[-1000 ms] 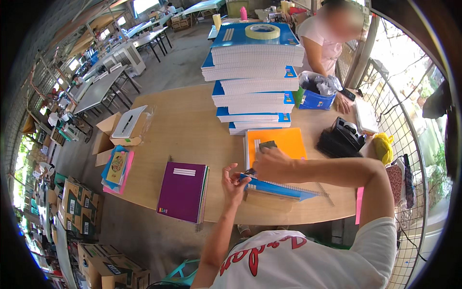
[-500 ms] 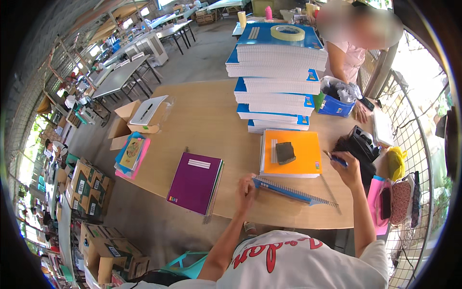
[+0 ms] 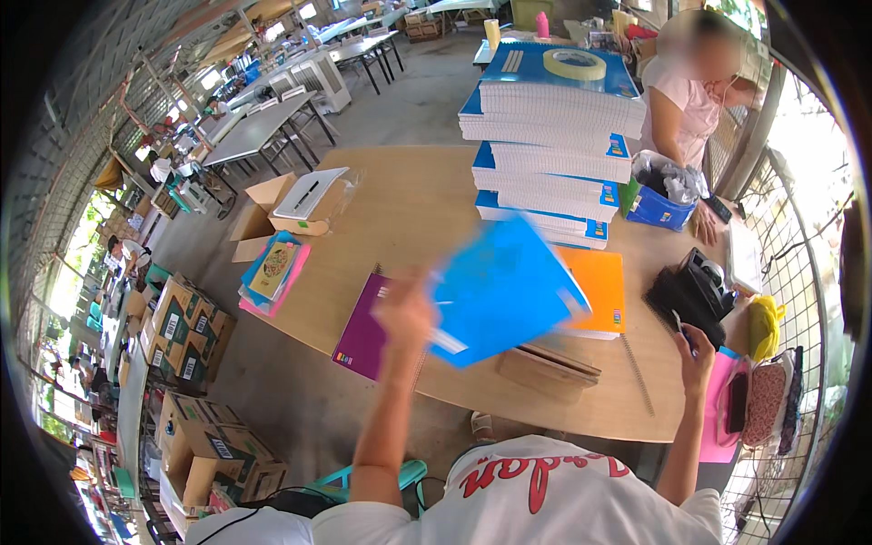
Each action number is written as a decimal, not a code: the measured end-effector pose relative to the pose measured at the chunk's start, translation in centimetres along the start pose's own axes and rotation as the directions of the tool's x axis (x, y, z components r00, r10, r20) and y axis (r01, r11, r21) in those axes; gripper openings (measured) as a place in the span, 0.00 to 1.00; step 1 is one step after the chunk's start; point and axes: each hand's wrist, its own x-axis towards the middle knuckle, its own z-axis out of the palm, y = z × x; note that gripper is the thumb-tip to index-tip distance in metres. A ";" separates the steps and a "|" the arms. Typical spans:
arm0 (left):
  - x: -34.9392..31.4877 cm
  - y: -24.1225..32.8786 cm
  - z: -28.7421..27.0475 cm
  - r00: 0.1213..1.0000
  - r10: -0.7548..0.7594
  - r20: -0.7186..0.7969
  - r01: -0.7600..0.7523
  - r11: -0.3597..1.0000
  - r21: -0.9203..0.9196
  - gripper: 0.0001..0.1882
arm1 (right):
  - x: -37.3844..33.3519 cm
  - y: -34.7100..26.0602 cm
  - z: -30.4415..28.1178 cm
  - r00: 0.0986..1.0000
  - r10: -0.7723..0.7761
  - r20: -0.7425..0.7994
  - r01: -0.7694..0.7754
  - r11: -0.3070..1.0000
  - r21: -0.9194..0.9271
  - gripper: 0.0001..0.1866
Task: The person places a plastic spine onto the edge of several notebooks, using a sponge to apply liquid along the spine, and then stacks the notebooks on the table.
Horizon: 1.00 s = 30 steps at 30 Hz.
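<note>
My left hand [image 3: 407, 309], blurred by motion, is closed on the left edge of a bright blue notebook [image 3: 509, 295], tilted above the table. The notebook covers part of an orange notebook [image 3: 595, 282] and overlaps a purple spiral notebook [image 3: 359, 318]. My right hand [image 3: 696, 356] is at the table's right side, closed around a small tool [image 3: 688, 338] with blue on its handle and a thin metal tip. Below the blue notebook lies a long brown strip-like piece [image 3: 549, 365]. A loose wire coil [image 3: 639, 372] rests on the table near my right hand.
Tall stacks of blue notebooks [image 3: 554, 163], topped by a tape roll [image 3: 574, 64], stand at the back. A blue bin [image 3: 658, 209] and black tape dispenser [image 3: 695, 286] are at right. An open carton [image 3: 263, 218] sits far left. A person [image 3: 686, 109] is at the far right.
My left hand has lifted the blue notebook off the near table and moved left, exposing the brown piece. The block on the orange notebook is now hidden. My right hand has moved slightly right and nearer.
</note>
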 end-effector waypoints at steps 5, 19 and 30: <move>-1.5 -17.3 -8.7 0.938 -0.339 -0.064 0.345 0.919 0.191 0.17 | -2.7 5.8 -1.4 0.983 0.181 -0.009 -0.181 0.983 0.035 0.14; -13.0 -24.3 -2.2 0.800 -0.599 -0.036 0.452 0.561 0.693 0.17 | -5.7 14.0 2.3 0.989 -0.126 -0.078 0.046 0.763 -0.645 0.20; -9.0 -17.4 1.8 0.961 -0.230 -0.152 0.275 0.758 0.591 0.20 | -0.5 -0.9 10.8 0.966 -0.186 0.181 0.237 0.916 -0.324 0.27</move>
